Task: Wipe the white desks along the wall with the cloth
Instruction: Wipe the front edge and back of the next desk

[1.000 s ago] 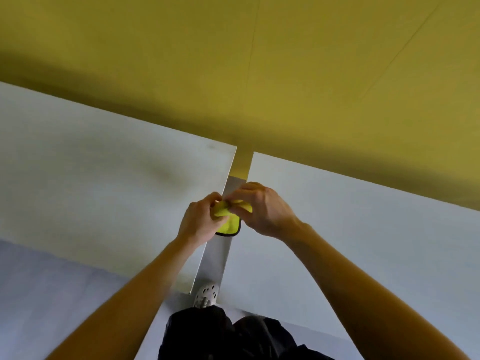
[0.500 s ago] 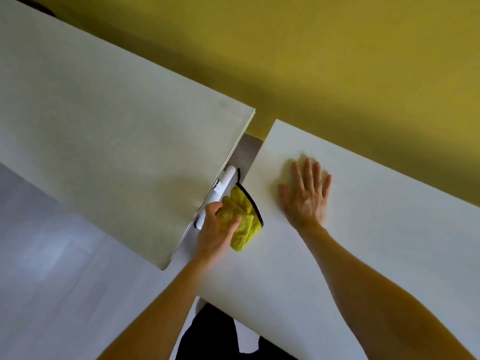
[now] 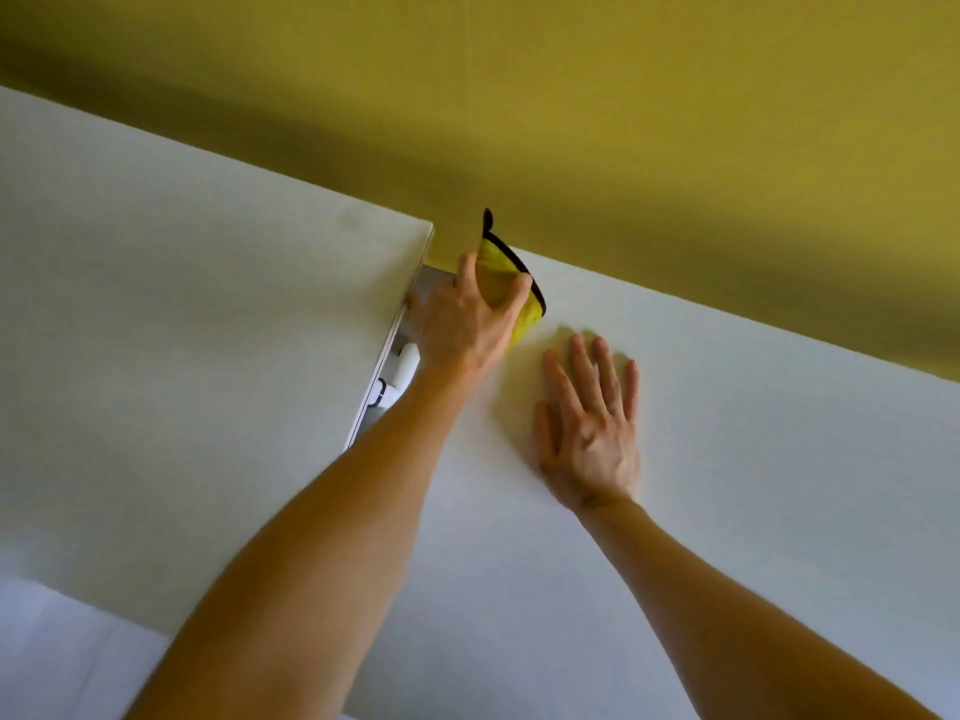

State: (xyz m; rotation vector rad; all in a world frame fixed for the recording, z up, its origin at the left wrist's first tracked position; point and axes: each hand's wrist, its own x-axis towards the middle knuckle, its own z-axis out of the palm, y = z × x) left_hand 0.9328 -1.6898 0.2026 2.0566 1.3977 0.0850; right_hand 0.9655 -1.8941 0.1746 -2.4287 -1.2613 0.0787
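Observation:
Two white desks stand against a yellow wall: the left desk (image 3: 197, 324) and the right desk (image 3: 753, 459), with a narrow gap between them. My left hand (image 3: 462, 319) grips a yellow cloth (image 3: 511, 275) with a black hem at the right desk's far left corner, next to the wall. One corner of the cloth sticks up against the wall. My right hand (image 3: 589, 423) lies flat on the right desk, fingers straight and spread, just right of the cloth.
The yellow wall (image 3: 623, 122) runs directly behind both desks. A white fitting (image 3: 400, 374) shows in the gap between the desks, below my left wrist. Pale floor (image 3: 62, 652) lies at the lower left.
My left hand has carried the cloth from the gap's near side up to the far corner of the right desk by the wall. My right hand stays flat on the desk.

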